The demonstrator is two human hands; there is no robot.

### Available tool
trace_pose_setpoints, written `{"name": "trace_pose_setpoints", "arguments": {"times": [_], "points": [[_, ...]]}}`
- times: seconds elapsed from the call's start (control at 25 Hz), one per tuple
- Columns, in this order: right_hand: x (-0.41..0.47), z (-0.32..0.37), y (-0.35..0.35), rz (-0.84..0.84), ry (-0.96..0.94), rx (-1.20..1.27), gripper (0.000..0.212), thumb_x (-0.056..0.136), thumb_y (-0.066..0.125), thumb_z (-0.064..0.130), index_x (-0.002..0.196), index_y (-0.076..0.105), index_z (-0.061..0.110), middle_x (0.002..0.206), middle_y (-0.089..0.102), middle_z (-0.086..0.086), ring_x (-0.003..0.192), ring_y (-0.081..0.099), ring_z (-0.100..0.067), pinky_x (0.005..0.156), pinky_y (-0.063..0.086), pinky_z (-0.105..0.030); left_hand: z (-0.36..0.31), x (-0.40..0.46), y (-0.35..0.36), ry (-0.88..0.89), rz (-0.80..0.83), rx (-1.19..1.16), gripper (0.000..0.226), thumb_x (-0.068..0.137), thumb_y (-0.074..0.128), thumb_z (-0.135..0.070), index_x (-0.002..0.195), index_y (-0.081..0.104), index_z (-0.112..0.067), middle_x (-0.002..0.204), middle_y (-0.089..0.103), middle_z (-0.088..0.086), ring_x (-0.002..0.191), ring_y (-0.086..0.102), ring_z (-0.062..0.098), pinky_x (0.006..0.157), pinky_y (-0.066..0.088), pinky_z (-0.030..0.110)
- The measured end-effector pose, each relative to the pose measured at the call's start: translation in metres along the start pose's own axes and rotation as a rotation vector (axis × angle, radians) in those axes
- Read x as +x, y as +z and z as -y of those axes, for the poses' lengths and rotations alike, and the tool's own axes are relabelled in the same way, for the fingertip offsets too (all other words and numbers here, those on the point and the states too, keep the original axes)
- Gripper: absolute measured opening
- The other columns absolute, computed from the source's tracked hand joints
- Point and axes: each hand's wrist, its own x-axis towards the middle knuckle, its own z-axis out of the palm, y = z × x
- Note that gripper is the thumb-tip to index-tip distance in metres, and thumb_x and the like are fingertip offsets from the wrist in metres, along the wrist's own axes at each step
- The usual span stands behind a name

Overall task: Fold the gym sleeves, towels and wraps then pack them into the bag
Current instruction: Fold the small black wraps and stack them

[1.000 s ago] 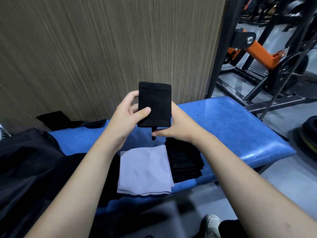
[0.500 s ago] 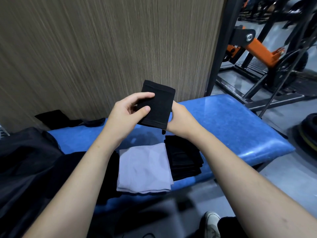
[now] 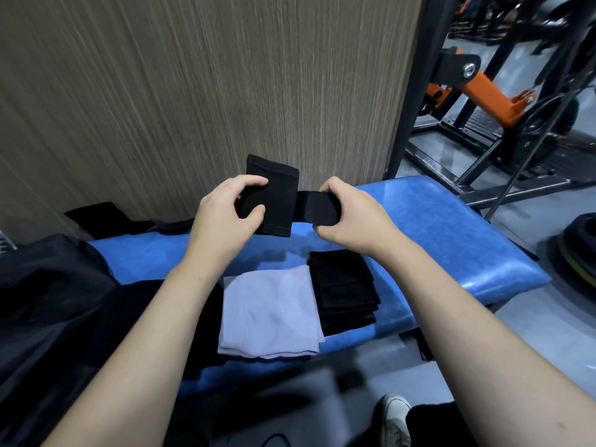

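Note:
A black wrap [image 3: 277,201] is held in the air above the blue bench [image 3: 451,240]. My left hand [image 3: 225,217] pinches its folded pad between thumb and fingers. My right hand [image 3: 351,214] grips the wrap's strap, which runs out to the right of the pad. Below on the bench lie a folded pale lilac towel [image 3: 267,314] and, touching its right side, a stack of folded black items [image 3: 345,288]. A dark bag [image 3: 48,317] sits at the left end of the bench.
More black fabric [image 3: 106,217] lies at the bench's back left against a wood-grain wall [image 3: 193,91]. A black and orange gym machine [image 3: 483,91] stands at the right rear. A weight plate [image 3: 580,246] lies on the floor at right. My shoe [image 3: 393,421] shows below.
My right hand has come out from behind the wrap and moved right, drawing the strap sideways. The left hand has kept its hold on the pad, now tilted.

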Motion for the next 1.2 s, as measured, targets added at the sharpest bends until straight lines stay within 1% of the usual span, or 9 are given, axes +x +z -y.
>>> {"name": "trace_pose_setpoints", "arguments": {"times": [0.08,0.24,0.36,0.56,0.68,0.8,0.96,1.08,1.2], "points": [[-0.002,0.005,0.001,-0.015,0.001,-0.012,0.03,0.074,0.068,0.032,0.094,0.047,0.032,0.094,0.059,0.013,0.088,0.057,-0.014,0.074,0.042,-0.034,-0.004,-0.002,0.001,-0.028,0.015,0.037,0.049,0.085,0.069,-0.013,0.128,0.057,-0.033,0.113,0.063,-0.016,0.1,0.057,0.003,0.093,0.047,0.025],[-0.004,0.015,0.012,-0.036,-0.045,-0.074,0.03,0.077,0.067,0.037,0.101,0.049,0.033,0.103,0.054,0.012,0.092,0.057,-0.014,0.076,0.045,-0.038,-0.013,-0.006,0.008,-0.088,0.073,0.025,0.068,0.086,0.07,-0.013,0.142,0.038,-0.037,0.096,0.057,-0.016,0.086,0.057,0.001,0.077,0.043,0.017],[-0.004,0.02,0.015,-0.048,-0.027,-0.1,0.035,0.076,0.068,0.036,0.104,0.048,0.032,0.105,0.055,0.013,0.094,0.059,-0.019,0.08,0.048,-0.042,-0.017,-0.005,0.014,-0.105,0.093,-0.048,0.069,0.086,0.07,-0.012,0.143,0.037,-0.034,0.094,0.062,-0.015,0.08,0.06,0.0,0.068,0.043,0.01],[-0.003,0.027,0.016,-0.102,0.002,-0.128,0.041,0.076,0.07,0.04,0.108,0.045,0.032,0.104,0.058,0.012,0.095,0.06,-0.023,0.076,0.046,-0.04,-0.019,-0.005,0.019,-0.109,0.147,-0.176,0.038,0.089,0.066,-0.012,0.122,0.058,-0.027,0.105,0.068,-0.013,0.089,0.066,0.006,0.08,0.053,0.02],[-0.004,0.029,0.015,-0.091,-0.008,-0.155,0.04,0.078,0.067,0.025,0.109,0.04,0.026,0.093,0.054,0.011,0.086,0.057,-0.027,0.067,0.041,-0.038,-0.022,-0.006,0.024,-0.132,0.194,-0.257,0.024,0.094,0.063,-0.017,0.117,0.062,-0.024,0.111,0.068,-0.011,0.091,0.065,0.0,0.081,0.05,0.012],[-0.005,0.032,0.015,-0.024,-0.019,-0.08,0.055,0.077,0.062,0.008,0.123,0.035,0.024,0.094,0.059,0.004,0.082,0.057,-0.028,0.068,0.044,-0.039,-0.027,-0.007,0.027,-0.178,0.194,-0.349,0.023,0.094,0.065,-0.017,0.117,0.06,-0.018,0.108,0.067,-0.01,0.086,0.062,-0.007,0.077,0.049,0.009],[-0.005,0.031,0.018,0.011,-0.1,-0.036,0.076,0.076,0.06,0.006,0.139,0.024,0.028,0.092,0.06,0.007,0.083,0.058,-0.021,0.067,0.043,-0.036,-0.025,-0.007,0.027,-0.226,0.19,-0.403,0.026,0.088,0.073,-0.018,0.112,0.065,-0.016,0.103,0.071,-0.009,0.094,0.065,-0.005,0.078,0.052,0.014],[-0.005,0.027,0.019,0.012,-0.141,0.031,0.068,0.079,0.063,0.011,0.136,0.03,0.026,0.088,0.053,0.009,0.077,0.055,-0.014,0.065,0.039,-0.032,-0.018,-0.005,0.029,-0.249,0.144,-0.396,0.022,0.09,0.065,-0.004,0.11,0.066,-0.013,0.099,0.072,-0.003,0.094,0.067,0.002,0.081,0.053,0.023],[-0.004,0.017,0.018,-0.048,-0.121,0.053,0.048,0.083,0.066,0.022,0.125,0.043,0.028,0.102,0.046,0.008,0.078,0.053,-0.013,0.072,0.048,-0.037,-0.014,-0.004,0.026,-0.309,0.168,-0.54,0.028,0.094,0.056,0.001,0.12,0.063,-0.008,0.11,0.073,0.008,0.104,0.069,0.018,0.087,0.056,0.032]]}}
